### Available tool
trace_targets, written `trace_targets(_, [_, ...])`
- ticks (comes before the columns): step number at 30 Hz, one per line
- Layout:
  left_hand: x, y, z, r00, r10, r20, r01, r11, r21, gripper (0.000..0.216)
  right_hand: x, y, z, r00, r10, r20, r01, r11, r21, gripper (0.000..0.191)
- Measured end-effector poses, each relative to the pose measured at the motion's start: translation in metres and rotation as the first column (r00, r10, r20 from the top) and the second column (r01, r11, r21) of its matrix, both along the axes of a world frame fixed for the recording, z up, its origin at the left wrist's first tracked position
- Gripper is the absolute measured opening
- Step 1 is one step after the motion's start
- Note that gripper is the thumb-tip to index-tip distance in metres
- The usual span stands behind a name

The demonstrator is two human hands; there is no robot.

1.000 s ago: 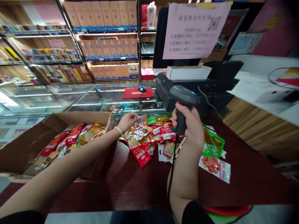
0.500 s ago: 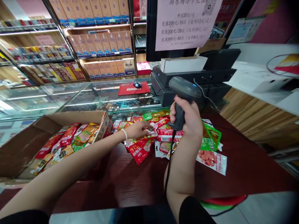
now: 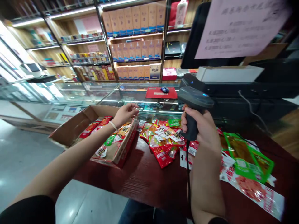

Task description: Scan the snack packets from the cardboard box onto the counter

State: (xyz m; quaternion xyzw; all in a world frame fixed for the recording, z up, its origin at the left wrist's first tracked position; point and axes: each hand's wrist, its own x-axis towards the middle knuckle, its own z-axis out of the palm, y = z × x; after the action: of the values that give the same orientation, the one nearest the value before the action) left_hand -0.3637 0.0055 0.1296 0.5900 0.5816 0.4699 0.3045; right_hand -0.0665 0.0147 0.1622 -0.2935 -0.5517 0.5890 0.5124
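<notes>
The dark grey handheld barcode scanner point(image 3: 195, 107) sat upright in the right hand point(image 3: 203, 130), fingers wrapped tight around its grip, head tipped forward over the snack pile, with its black cable point(image 3: 187, 174) hanging down along the forearm. The left hand point(image 3: 125, 113) was out over the far corner of the open brown cardboard box point(image 3: 77, 124), fingers pinched together at the tips; looked like there was something small and pale between them, but it was too blurry to call. There was a thin light band around that wrist.

The box sat on the left end of the dark red wooden table point(image 3: 149, 183), partly filled with red and orange snack packets point(image 3: 102, 124). Just right of it, and below the scanner, lay a loose heap of red, orange and green foil packets point(image 3: 161, 140), overlapping each other. Further right, past the right hand, were green-edged clear packets point(image 3: 247, 154) and a white-and-red flat packet point(image 3: 254, 189) near the table edge.

Behind all that ran a glass display case point(image 3: 93, 93) with a red mat point(image 3: 161, 92) and a mouse on it, a black till unit point(image 3: 245, 90) with a white box on top, a pink paper notice point(image 3: 240, 28) above, and wall shelves of orange boxes point(image 3: 135, 46).
</notes>
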Motion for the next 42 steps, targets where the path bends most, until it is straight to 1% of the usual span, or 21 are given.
trace_targets(2, [-0.032, -0.003, -0.006, 0.997, 0.071, 0.002, -0.071, 0.997, -0.002, 0.032, -0.016, -0.001, -0.003, 0.999, 0.043, 0.017, -0.043, 0.999, -0.021, 0.023])
trace_targets(6, [-0.084, -0.002, -0.029, 0.983, 0.178, -0.046, -0.18, 0.982, -0.058, 0.029, -0.049, -0.004, -0.011, 0.99, 0.128, 0.064, -0.124, 0.99, -0.069, 0.024])
trace_targets(9, [-0.109, 0.005, -0.046, 0.976, 0.198, -0.087, -0.206, 0.974, -0.091, 0.03, -0.07, -0.004, -0.02, 0.979, 0.18, 0.094, -0.169, 0.979, -0.113, 0.026])
trace_targets(12, [-0.125, 0.015, -0.059, 0.949, 0.191, -0.25, -0.218, 0.973, -0.082, 0.031, -0.089, -0.002, -0.028, 0.971, 0.204, 0.122, -0.185, 0.971, -0.15, 0.028])
trace_targets(13, [-0.129, 0.019, -0.063, 0.93, 0.174, -0.324, -0.209, 0.975, -0.075, 0.03, -0.094, -0.002, -0.03, 0.97, 0.205, 0.134, -0.183, 0.97, -0.162, 0.029])
trace_targets(15, [-0.132, 0.028, -0.07, 0.881, 0.102, -0.463, -0.161, 0.983, -0.089, 0.029, -0.103, -0.001, -0.033, 0.969, 0.192, 0.155, -0.164, 0.971, -0.175, 0.031])
trace_targets(18, [-0.128, 0.042, -0.08, 0.778, -0.076, -0.624, -0.043, 0.984, -0.173, 0.028, -0.112, 0.001, -0.036, 0.967, 0.177, 0.186, -0.145, 0.974, -0.173, 0.029])
trace_targets(21, [-0.118, 0.052, -0.092, 0.649, -0.284, -0.706, 0.13, 0.955, -0.265, 0.032, -0.114, 0.003, -0.038, 0.955, 0.202, 0.218, -0.163, 0.969, -0.184, 0.027])
trace_targets(23, [-0.113, 0.057, -0.102, 0.565, -0.387, -0.728, 0.192, 0.92, -0.34, 0.043, -0.114, 0.004, -0.039, 0.953, 0.203, 0.227, -0.16, 0.968, -0.191, 0.029])
trace_targets(25, [-0.109, 0.059, -0.11, 0.508, -0.434, -0.744, 0.19, 0.899, -0.395, 0.05, -0.114, 0.004, -0.039, 0.955, 0.19, 0.228, -0.149, 0.971, -0.186, 0.03])
trace_targets(26, [-0.108, 0.059, -0.113, 0.49, -0.442, -0.751, 0.184, 0.895, -0.407, 0.049, -0.114, 0.004, -0.039, 0.957, 0.181, 0.225, -0.142, 0.973, -0.18, 0.03])
trace_targets(29, [-0.106, 0.056, -0.113, 0.472, -0.41, -0.78, 0.181, 0.911, -0.37, 0.035, -0.116, 0.001, -0.039, 0.968, 0.145, 0.206, -0.114, 0.981, -0.157, 0.028])
trace_targets(31, [-0.106, 0.051, -0.106, 0.491, -0.357, -0.795, 0.154, 0.934, -0.324, 0.029, -0.116, -0.001, -0.037, 0.973, 0.13, 0.191, -0.103, 0.984, -0.144, 0.028])
trace_targets(32, [-0.106, 0.047, -0.101, 0.513, -0.324, -0.795, 0.133, 0.945, -0.3, 0.026, -0.116, -0.003, -0.037, 0.975, 0.127, 0.183, -0.102, 0.985, -0.141, 0.029])
trace_targets(34, [-0.108, 0.037, -0.089, 0.59, -0.266, -0.762, 0.098, 0.961, -0.26, 0.017, -0.115, -0.005, -0.035, 0.978, 0.125, 0.164, -0.103, 0.985, -0.141, 0.029])
trace_targets(35, [-0.11, 0.032, -0.082, 0.649, -0.242, -0.721, 0.086, 0.965, -0.247, 0.014, -0.114, -0.006, -0.034, 0.98, 0.126, 0.153, -0.104, 0.984, -0.144, 0.029])
trace_targets(37, [-0.114, 0.019, -0.069, 0.804, -0.194, -0.562, 0.058, 0.966, -0.25, 0.015, -0.111, -0.007, -0.033, 0.981, 0.139, 0.137, -0.118, 0.981, -0.151, 0.028])
trace_targets(39, [-0.115, 0.004, -0.055, 0.942, -0.126, -0.312, 0.032, 0.957, -0.289, 0.019, -0.107, -0.008, -0.032, 0.976, 0.168, 0.136, -0.148, 0.978, -0.145, 0.027])
trace_targets(40, [-0.114, -0.003, -0.049, 0.981, -0.079, -0.177, 0.023, 0.954, -0.3, 0.02, -0.105, -0.009, -0.033, 0.973, 0.181, 0.144, -0.162, 0.977, -0.136, 0.026])
trace_targets(41, [-0.112, -0.011, -0.043, 0.999, -0.029, -0.047, 0.013, 0.954, -0.299, 0.021, -0.104, -0.009, -0.033, 0.969, 0.191, 0.155, -0.173, 0.977, -0.123, 0.026])
trace_targets(42, [-0.109, -0.018, -0.037, 0.997, 0.022, 0.073, 0.0, 0.956, -0.292, 0.022, -0.103, -0.01, -0.033, 0.966, 0.198, 0.166, -0.182, 0.977, -0.11, 0.027])
